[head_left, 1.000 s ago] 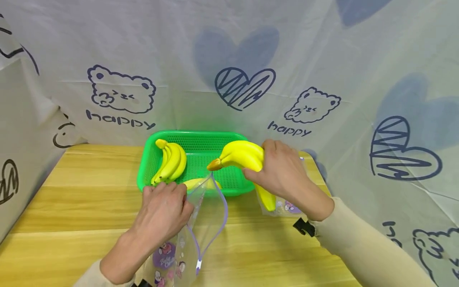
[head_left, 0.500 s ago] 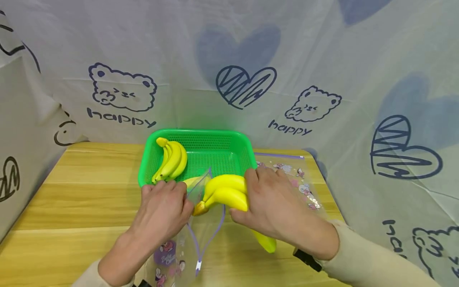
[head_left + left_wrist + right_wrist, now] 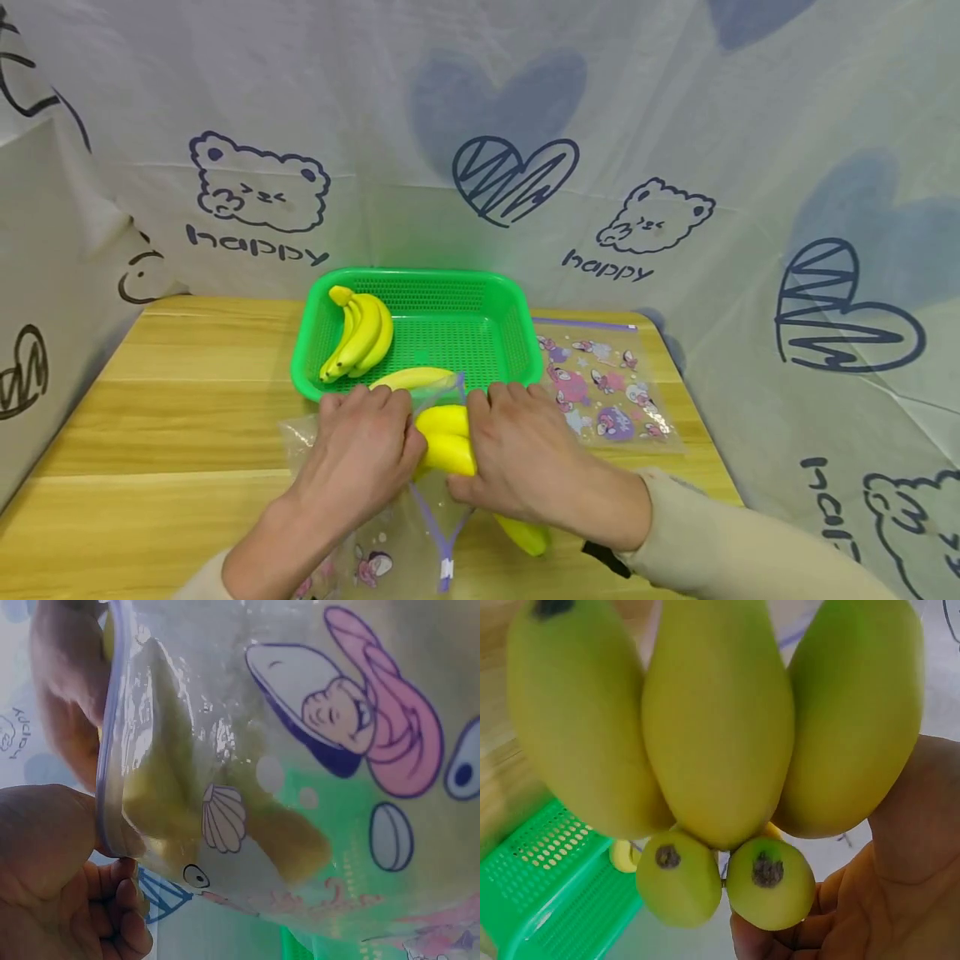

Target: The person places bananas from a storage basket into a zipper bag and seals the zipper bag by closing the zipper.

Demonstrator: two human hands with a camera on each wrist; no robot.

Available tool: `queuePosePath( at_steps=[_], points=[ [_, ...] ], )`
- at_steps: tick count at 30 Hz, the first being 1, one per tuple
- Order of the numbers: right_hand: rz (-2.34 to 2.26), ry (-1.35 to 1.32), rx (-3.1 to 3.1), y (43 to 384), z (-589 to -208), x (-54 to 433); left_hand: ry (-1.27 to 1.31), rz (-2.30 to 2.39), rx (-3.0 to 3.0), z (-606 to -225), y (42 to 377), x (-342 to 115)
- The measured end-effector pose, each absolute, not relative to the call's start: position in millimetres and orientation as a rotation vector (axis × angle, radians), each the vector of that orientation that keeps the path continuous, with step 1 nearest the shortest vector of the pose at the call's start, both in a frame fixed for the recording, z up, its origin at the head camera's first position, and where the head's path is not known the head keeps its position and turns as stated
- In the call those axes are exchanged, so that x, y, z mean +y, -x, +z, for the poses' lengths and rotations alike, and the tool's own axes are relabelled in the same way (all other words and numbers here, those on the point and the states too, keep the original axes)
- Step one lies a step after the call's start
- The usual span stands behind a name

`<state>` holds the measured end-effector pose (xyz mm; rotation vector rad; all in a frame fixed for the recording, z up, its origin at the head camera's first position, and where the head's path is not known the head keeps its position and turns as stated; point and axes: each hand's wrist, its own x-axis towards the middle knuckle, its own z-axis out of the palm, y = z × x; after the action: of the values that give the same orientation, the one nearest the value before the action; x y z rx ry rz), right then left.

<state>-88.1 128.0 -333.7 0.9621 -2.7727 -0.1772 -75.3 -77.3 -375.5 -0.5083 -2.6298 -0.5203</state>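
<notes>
My left hand [image 3: 360, 458] pinches the purple-edged mouth of a clear printed zip bag [image 3: 390, 542] near the table's front. A bunch of yellow bananas [image 3: 446, 446] is in my right hand [image 3: 532, 458], its stem end inside the bag mouth. Through the film in the left wrist view, the stem end of the bananas [image 3: 157, 765] shows behind the bag's prints. Several banana tips [image 3: 716, 750] fill the right wrist view, with the right hand's fingers at the side. A white slider [image 3: 447, 568] sits at the bag's near corner.
A green perforated basket [image 3: 534, 362] stands at the back, holding a banana bunch [image 3: 363, 333] on its left and more banana [image 3: 412, 378] at its near side. Right of it lies a second printed zip bag [image 3: 600, 383], flat. A printed cloth [image 3: 390, 117] hangs behind the table.
My right hand has brought the bananas from above the basket down and left into the bag mouth. The left hand has shifted slightly right with the bag. The flat bag is uncovered.
</notes>
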Motion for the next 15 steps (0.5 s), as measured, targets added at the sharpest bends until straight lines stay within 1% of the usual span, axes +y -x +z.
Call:
queuePosePath(
  at_steps=[5,15],
  points=[
    [-0.104,-0.925,-2.942,104.6,-336.0,127.1,0.513,-0.514,-2.598,-379.8,70.9,-69.2],
    [0.292,-0.683,-3.369,137.9,-336.2,130.7,0.567,-0.548,-2.575,-390.5,57.9,-49.8]
  ],
)
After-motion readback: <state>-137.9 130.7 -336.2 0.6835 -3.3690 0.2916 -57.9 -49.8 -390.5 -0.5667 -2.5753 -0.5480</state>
